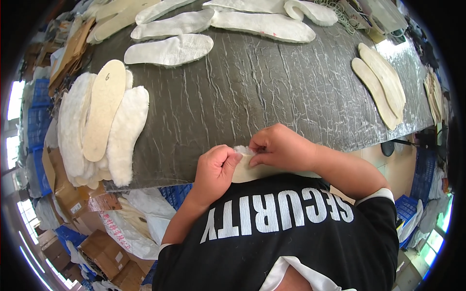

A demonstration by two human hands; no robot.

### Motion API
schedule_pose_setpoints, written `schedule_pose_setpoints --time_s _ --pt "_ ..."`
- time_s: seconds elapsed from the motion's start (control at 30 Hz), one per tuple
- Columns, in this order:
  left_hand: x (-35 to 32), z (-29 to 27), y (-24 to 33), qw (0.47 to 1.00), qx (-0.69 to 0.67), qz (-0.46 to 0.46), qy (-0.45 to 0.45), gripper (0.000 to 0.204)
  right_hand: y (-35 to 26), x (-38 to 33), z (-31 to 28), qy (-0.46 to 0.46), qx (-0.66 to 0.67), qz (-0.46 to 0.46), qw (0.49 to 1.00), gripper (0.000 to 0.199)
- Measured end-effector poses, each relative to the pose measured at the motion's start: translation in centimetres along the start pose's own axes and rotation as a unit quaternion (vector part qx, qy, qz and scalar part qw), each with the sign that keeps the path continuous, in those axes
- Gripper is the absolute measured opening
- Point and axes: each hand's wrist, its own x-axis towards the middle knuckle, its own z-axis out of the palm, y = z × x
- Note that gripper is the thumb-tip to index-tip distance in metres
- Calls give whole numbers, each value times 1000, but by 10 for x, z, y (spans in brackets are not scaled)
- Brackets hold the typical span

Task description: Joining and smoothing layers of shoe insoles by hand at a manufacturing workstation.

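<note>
Insole [255,171], held at the near edge of the dark, wrinkled surface [233,92], close to the black shirt [286,247]. Its long axis appears to follow that edge (the right hand and forearm hide part, so the angle is uncertain). Toward the surface's left end, the left hand [215,169] meets the insole; toward its right end, the right hand [281,147] does. Both are in contact, neither clearly nearer. The left grip is closed, thumb against bent fingers, on the insole's edge; the right grip has thumb and forefinger nearly together, though whether they pinch material cannot be told. Visible face: smooth, cream, with white fleece fringing the surface-side tip.
</note>
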Motion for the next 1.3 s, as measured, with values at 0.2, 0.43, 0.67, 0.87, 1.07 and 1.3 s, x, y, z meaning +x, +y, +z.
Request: schedule_pose_setpoints --time_s 0.2,0.43,0.67,0.87,1.07,1.3 --pt "3 -15 -9 989 37 -133 55 28 0 -11 -12 158 -195 -52 967 46" --pt "3 -16 5 887 442 130 26 57 13 -42 15 123 -347 -74 927 70" --pt "13 11 -13 859 431 153 -231 94 37 -35 26 40 -375 -37 926 102" --pt "19 9 -19 842 498 114 -172 85 39 -39 16 85 -390 -44 916 106" --pt "10 -11 -7 843 525 63 -96 84 60 -68 5 135 -391 16 910 105" --pt "9 -42 10 898 401 172 -52 57 91 -80 8 336 -194 -41 921 85"
